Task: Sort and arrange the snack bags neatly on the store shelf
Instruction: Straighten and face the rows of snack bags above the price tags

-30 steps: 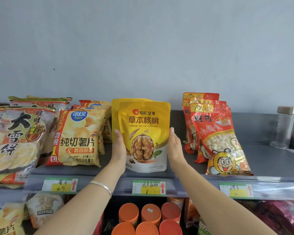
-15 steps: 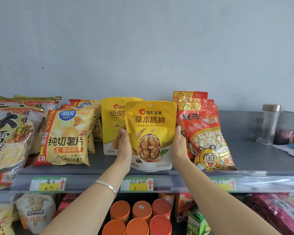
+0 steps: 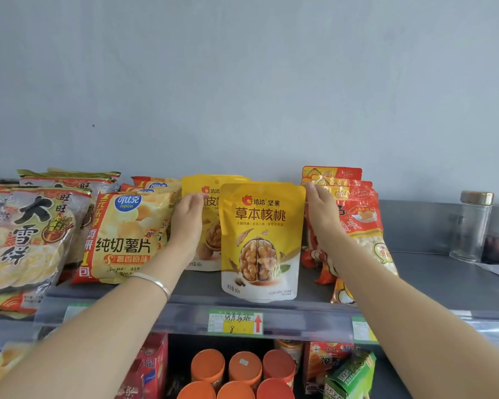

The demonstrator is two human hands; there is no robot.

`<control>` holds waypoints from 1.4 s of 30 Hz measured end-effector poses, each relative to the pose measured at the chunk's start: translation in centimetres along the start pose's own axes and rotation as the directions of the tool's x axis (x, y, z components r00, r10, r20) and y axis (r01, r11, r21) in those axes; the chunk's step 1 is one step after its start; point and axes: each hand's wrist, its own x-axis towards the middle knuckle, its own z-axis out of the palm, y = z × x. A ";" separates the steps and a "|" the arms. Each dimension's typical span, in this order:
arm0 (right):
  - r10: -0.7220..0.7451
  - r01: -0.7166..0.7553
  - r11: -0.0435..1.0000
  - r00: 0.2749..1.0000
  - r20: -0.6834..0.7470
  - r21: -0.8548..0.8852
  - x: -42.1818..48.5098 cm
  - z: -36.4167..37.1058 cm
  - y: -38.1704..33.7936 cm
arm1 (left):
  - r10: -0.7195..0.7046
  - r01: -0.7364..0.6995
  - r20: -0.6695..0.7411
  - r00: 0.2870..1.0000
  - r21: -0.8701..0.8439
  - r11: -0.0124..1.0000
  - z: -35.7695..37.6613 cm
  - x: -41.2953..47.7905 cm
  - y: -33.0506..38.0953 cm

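Yellow walnut bag (image 3: 261, 243) is standing unheld at the shelf's (image 3: 429, 283) front edge. The straight-fingered left hand (image 3: 186, 226) is touching the rear bag (image 3: 211, 243), and the flat right hand (image 3: 323, 220) is flanking the front one, probably squaring the row.

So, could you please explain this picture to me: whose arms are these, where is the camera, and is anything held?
No machine here: a person is tidying a store shelf. The one camera sits on the person's head, looking forward and down along both arms. On the shelf stand snack bags: a rice cracker bag and a potato chip bag on the left, red bags on the right, then a glass jar. In the middle, the front walnut bag stands upright by itself. The left hand rests flat against the rear walnut bag. The right hand, fingers straight, is at the front bag's right edge. Neither hand curls round anything.
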 end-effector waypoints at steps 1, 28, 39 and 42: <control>-0.025 0.026 0.998 0.999 0.030 -0.058 0.7 -0.2 -0.8 | 0.037 -0.038 0.016 0.999 0.057 0.998 -0.4 0.8 0.7; 0.103 0.569 0.528 0.694 0.713 -0.630 12.4 8.1 -9.9 | 0.146 -0.543 0.616 0.774 0.529 0.652 0.7 16.6 3.6; 0.132 0.642 0.602 0.505 0.853 -0.474 17.4 11.9 -6.8 | -0.059 -0.499 0.688 0.724 0.581 0.643 1.6 20.4 2.8; 0.118 0.651 0.614 0.483 0.868 -0.446 18.0 12.8 -6.1 | -0.136 -0.510 0.711 0.690 0.611 0.605 1.7 21.5 2.1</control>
